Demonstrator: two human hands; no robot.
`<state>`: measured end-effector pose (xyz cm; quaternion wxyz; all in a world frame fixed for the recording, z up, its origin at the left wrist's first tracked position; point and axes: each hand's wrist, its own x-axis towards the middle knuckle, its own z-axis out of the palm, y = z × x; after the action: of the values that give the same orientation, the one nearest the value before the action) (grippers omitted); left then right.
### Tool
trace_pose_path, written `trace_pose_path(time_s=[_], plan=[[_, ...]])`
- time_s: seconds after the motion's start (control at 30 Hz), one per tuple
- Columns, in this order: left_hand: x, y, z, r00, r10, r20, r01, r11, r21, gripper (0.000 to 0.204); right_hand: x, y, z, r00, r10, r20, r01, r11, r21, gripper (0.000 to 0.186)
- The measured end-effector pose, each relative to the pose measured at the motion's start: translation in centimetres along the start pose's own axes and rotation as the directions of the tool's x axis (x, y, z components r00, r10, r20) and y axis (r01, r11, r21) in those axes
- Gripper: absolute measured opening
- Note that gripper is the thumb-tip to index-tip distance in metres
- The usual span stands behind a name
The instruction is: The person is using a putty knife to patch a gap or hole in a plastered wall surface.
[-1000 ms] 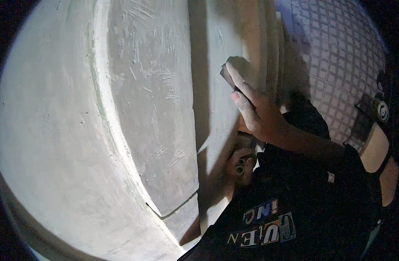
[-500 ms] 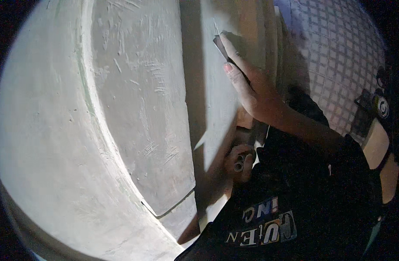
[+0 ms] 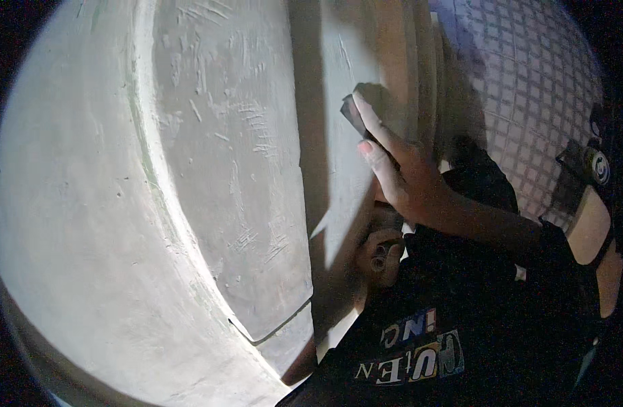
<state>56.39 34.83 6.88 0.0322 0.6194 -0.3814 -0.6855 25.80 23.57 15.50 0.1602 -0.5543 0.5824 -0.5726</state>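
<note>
My right hand (image 3: 396,159) reaches in from the right and grips a dark flat piece (image 3: 352,114), perhaps folded sandpaper. Thumb and fingers press it flat to a pale raised strip (image 3: 338,159) of the plastered surface. Whitish dust coats the fingers. Lower down, close to my shirt, my left hand (image 3: 383,254) is closed and mostly in shadow. Between its fingers shows a small object with round ends (image 3: 378,259), whose kind I cannot make out. Left of the strip lies a scratched grey panel (image 3: 237,156) with scrape marks.
A bright curved groove (image 3: 165,183) borders the panel, with a smooth pale surface (image 3: 74,203) beyond it. My dark printed shirt (image 3: 461,305) fills the lower right. Patterned tiles (image 3: 508,88) and a round dark-and-white object (image 3: 598,167) are at the right.
My right hand has slid down along the strip, toward my body, with the dark flat piece still in it. My left hand stays almost where it was. The whole view has shifted slightly.
</note>
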Motion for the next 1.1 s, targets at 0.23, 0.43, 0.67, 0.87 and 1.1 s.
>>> trace_pose_path(time_s=[0.23, 0.43, 0.67, 0.87, 1.1], plan=[[-2.4, 1.7, 1.7, 0.978, -0.153, -0.139, 0.156, 0.988, 0.015, 0.019, -0.7, -0.9, -0.1, 0.875, 0.369, 0.314, -0.483, 0.710, 0.512, 0.054], [-2.8, 6.1, 7.7, 0.731, 0.669, -0.133, -0.586, 0.716, 0.379, 0.022, -2.0, 1.8, 0.9, 0.909, 0.253, 0.332, -0.392, 0.790, 0.471, 0.054], [-0.6, -0.6, 2.3, 0.839, 0.544, -0.013, -0.540, 0.836, 0.098, 0.022, -3.4, -0.2, 1.0, 0.944, 0.205, 0.258, -0.302, 0.851, 0.429, 0.052], [-4.2, 8.4, 8.3, 0.736, 0.646, -0.200, -0.539, 0.739, 0.405, 0.020, -1.1, 0.5, 0.4, 0.757, 0.425, 0.496, -0.650, 0.567, 0.506, 0.053], [-4.1, 9.0, 9.4, 0.686, 0.687, -0.242, -0.563, 0.711, 0.422, 0.016, -3.2, 3.4, 4.6, 0.985, -0.004, -0.171, 0.047, 0.967, 0.251, 0.053]])
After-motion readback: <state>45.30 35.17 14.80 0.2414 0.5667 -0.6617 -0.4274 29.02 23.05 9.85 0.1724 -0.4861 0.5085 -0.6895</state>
